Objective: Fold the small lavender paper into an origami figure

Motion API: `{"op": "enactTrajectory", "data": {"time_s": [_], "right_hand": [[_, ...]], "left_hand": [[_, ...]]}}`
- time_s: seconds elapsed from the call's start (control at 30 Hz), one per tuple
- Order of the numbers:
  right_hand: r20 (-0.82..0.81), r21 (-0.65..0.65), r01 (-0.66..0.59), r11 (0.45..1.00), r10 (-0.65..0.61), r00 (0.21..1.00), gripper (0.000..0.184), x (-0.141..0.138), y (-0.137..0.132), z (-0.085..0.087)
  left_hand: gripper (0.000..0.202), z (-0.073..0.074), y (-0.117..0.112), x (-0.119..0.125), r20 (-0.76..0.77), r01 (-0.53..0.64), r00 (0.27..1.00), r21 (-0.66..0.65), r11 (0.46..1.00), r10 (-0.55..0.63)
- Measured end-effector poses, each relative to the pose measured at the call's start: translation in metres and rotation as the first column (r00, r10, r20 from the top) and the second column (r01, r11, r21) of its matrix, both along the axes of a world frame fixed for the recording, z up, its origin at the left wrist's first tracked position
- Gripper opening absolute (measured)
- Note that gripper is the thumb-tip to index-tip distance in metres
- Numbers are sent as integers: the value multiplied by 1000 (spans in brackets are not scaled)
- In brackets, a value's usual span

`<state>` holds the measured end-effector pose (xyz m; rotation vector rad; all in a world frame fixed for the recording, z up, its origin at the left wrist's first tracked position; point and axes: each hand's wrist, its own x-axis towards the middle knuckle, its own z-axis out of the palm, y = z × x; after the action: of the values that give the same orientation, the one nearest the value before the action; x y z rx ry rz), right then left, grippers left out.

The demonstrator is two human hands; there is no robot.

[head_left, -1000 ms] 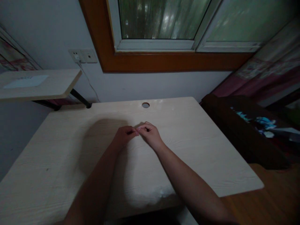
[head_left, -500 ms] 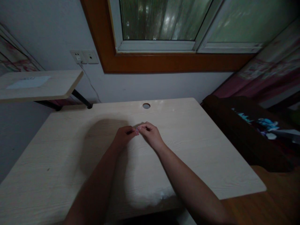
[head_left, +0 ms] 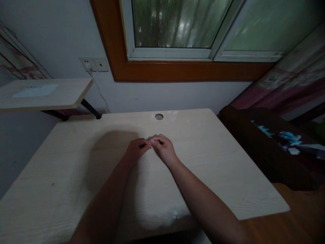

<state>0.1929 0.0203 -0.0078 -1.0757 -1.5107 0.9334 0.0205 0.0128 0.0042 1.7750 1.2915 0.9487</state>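
Over the middle of the pale wooden desk (head_left: pixel 203 152), my left hand (head_left: pixel 135 149) and my right hand (head_left: pixel 164 148) meet at the fingertips. Thumb and forefinger of each are pinched together. A tiny pale, bluish glint shows between the two pinches, too small and dim to name. Whatever they hold is mostly covered by the fingers. Both forearms reach in from the bottom edge, and a dark shadow lies on the desktop left of my left hand.
A round cable hole (head_left: pixel 159 116) sits near the desk's back edge. At left a raised shelf (head_left: pixel 83 88) carries a paper sheet (head_left: pixel 37 90). A cord hangs from the wall socket (head_left: pixel 87 64). Right of the desk stands a dark brown piece of furniture (head_left: pixel 243 135) with bluish items on it.
The whole view has shifted slightly, so the desk and window sit a little lower. My hands stay pinched together at nearly the same spot over the desk.
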Motion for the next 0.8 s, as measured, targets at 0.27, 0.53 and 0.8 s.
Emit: {"op": "enactTrajectory", "data": {"time_s": [0.27, 0.53, 0.8], "right_hand": [[-29, -6, -6, 1000, 5, 1000, 18, -1, 0, 1], [-11, -10, -33, 999, 33, 999, 19, 1, -3, 4], [-64, -15, -10, 1000, 9, 998, 17, 1, -1, -2]], "left_hand": [[22, -2, 1, -3, 114, -19, 993, -30, 999, 23], [25, -4, 2, -6, 119, 1, 993, -66, 998, 6], [25, -5, 4, -4, 136, 11, 991, -56, 998, -3]]}}
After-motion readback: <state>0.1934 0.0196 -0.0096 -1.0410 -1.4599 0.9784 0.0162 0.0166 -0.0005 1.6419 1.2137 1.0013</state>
